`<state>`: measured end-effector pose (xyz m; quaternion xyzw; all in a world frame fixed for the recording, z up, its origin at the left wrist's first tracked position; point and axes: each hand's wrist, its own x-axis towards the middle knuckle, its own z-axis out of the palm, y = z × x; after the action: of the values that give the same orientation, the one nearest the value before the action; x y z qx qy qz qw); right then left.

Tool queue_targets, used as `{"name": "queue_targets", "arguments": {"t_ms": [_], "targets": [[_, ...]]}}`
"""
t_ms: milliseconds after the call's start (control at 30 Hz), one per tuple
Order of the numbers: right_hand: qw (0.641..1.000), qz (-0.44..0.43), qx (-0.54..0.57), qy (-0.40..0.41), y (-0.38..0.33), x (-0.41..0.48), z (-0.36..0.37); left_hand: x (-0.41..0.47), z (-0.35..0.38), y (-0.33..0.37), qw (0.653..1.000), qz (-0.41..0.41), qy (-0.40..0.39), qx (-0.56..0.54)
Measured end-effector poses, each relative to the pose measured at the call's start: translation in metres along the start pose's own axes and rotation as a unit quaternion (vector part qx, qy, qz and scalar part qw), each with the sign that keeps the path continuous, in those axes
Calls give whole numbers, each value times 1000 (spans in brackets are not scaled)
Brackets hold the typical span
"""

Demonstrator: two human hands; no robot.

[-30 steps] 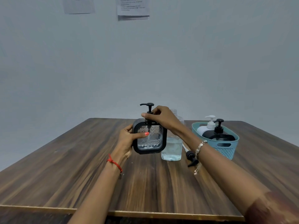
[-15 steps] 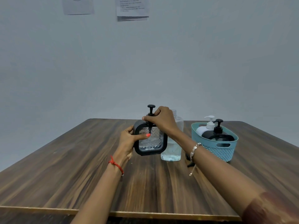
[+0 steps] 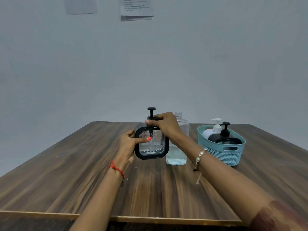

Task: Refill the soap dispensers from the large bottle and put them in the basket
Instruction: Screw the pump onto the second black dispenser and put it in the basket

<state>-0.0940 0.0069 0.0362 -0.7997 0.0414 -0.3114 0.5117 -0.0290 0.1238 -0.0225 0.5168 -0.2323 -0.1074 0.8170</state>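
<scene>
The left hand [image 3: 129,142] gripped the square soap dispenser [image 3: 151,142] by its left side, thumb laid across the clear, diamond-patterned front and the other fingers wrapped behind. The dispenser was held upright above the middle of the wooden desk [image 3: 70,172]; whether its base touched the wood could not be told. It had a black frame and some clear liquid in its lower part. The right hand [image 3: 164,125] was closed around the black collar at the dispenser's neck, fingers pinched on it, with the pump head [image 3: 151,110] standing up above the knuckles.

Just behind and to the right of the dispenser stood the large bottle [image 3: 178,142], clear, uncapped, with liquid filling its lower part. It rested on the desk, partly hidden by the right wrist. Further right sat a teal basket [image 3: 224,155] with a woven lower wall and a handle slot. Two dispensers were inside it: a white one [image 3: 211,130] with a white pump toward the back, and a black one [image 3: 224,139] with a black pump in front.

A red thread [image 3: 116,169] circled the left wrist, and a beaded bracelet [image 3: 199,157] hung on the right. Two sheets of paper [image 3: 136,7] were on the wall.
</scene>
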Motion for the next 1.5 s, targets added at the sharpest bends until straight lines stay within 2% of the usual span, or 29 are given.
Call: {"name": "queue_targets", "arguments": {"t_ms": [67,133,233,300,400,500,600,667,800,1133,1200,1300,1500], "targets": [[1000,-13,-13,6,-1,-2,2,-2,-1,0,1000,5,1,-2],[1000,-14,-2,-25,-3,-3,-3,-4,-3,3,1000,3,-10,-8],[988,26,117,-95,-8,-3,-11,-6,-6,7,999,-2,-29,-12],[979,33,167,-111,-10,1,-14,-8,-7,9,999,-8,-36,-15],[978,31,188,-90,-11,3,-15,-10,-6,10,999,-9,-35,-21],[975,40,218,0,-12,-1,-9,-10,-3,12,999,-6,-31,-13],[981,-26,148,120,-13,-2,0,-11,1,11,1000,-5,-29,8],[981,-97,55,159,-13,-1,5,-12,4,9,1000,-3,-28,9],[955,-190,-108,200,-17,-3,6,-14,11,7,1000,-5,-26,7],[891,-229,-312,237,-20,-12,-8,-23,29,1,999,-9,-28,18],[885,-235,-327,232,-21,-13,-13,-25,33,0,999,-12,-30,17],[900,-219,-316,204,-20,-14,-23,-28,38,1,999,-14,-34,16],[957,-207,-149,141,-20,-27,-50,-35,54,4,999,-14,-38,18]]}}
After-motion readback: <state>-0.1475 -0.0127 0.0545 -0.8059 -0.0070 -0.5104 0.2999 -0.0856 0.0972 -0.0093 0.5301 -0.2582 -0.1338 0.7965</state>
